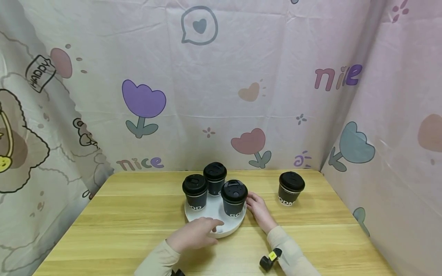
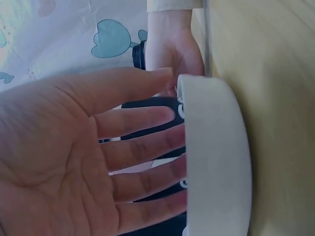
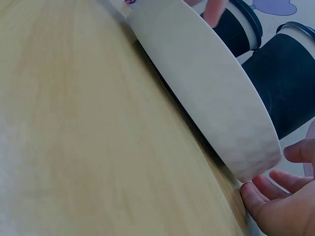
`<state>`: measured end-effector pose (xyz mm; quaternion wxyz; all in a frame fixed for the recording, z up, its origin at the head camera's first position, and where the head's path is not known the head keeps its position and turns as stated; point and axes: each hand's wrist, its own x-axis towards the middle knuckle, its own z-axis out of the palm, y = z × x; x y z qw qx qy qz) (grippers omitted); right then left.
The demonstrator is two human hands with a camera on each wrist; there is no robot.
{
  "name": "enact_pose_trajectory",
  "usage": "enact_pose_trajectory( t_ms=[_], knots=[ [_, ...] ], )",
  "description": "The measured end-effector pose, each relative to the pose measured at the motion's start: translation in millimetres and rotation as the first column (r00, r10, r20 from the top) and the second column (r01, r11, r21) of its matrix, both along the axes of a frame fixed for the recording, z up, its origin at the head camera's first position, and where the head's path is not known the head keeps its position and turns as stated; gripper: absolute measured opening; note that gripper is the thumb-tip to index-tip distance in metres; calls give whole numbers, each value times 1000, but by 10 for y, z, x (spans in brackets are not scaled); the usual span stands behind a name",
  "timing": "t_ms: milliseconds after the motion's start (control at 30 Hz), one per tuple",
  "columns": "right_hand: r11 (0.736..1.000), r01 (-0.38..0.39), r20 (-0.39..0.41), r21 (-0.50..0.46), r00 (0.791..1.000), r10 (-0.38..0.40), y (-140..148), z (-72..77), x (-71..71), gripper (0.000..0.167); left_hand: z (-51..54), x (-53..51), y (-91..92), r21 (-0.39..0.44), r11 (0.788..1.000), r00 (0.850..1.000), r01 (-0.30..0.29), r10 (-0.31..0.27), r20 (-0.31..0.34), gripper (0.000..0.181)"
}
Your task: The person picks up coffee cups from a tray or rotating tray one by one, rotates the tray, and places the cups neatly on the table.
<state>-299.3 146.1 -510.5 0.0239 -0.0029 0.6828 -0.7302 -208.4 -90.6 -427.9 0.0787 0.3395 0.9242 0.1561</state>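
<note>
Three black lidded paper coffee cups stand upright on a round white tray (image 1: 226,229): one at left (image 1: 195,197), one at the back (image 1: 215,186), one at right (image 1: 233,207). Over the near rim reaches my left hand (image 1: 195,234), its fingers extended and spread; in the left wrist view their tips pass behind the tray wall (image 2: 216,157), so contact is hidden. My right hand (image 1: 259,212) lies at the tray's right side, beside the right cup. In the right wrist view its loosely bent fingers (image 3: 253,196) are at the tray's lower edge, not wrapped round it.
Another black lidded cup (image 1: 289,191) stands upright on the wooden table (image 1: 131,214), to the right of the tray and beyond the right hand. A printed cloth (image 1: 207,96) hangs behind the table and along both sides. A black strap device (image 1: 270,260) is on the right wrist.
</note>
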Motion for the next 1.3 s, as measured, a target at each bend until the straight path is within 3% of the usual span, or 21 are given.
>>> enact_pose_trajectory(
  t_ms=[333, 867, 1067, 1300],
  knots=[
    [1000, -11, -1, 3, 1000, 11, 3, -2, 15, 40, -107, 83, 151, 31, 998, 994, 56, -52, -96, 49],
    [1000, -14, 2, 6, 1000, 14, -2, 24, 30, 41, -91, 109, 148, 8, 998, 993, 58, -57, -103, 49],
    [1000, -13, 2, 7, 1000, 13, -5, 14, 26, 42, -8, 90, 82, 29, 999, 994, 20, -16, -111, 50],
    [1000, -15, 12, 6, 1000, 14, 0, 27, 25, 42, 185, 68, -42, 116, 993, 993, -22, 35, -110, 44]
  ],
)
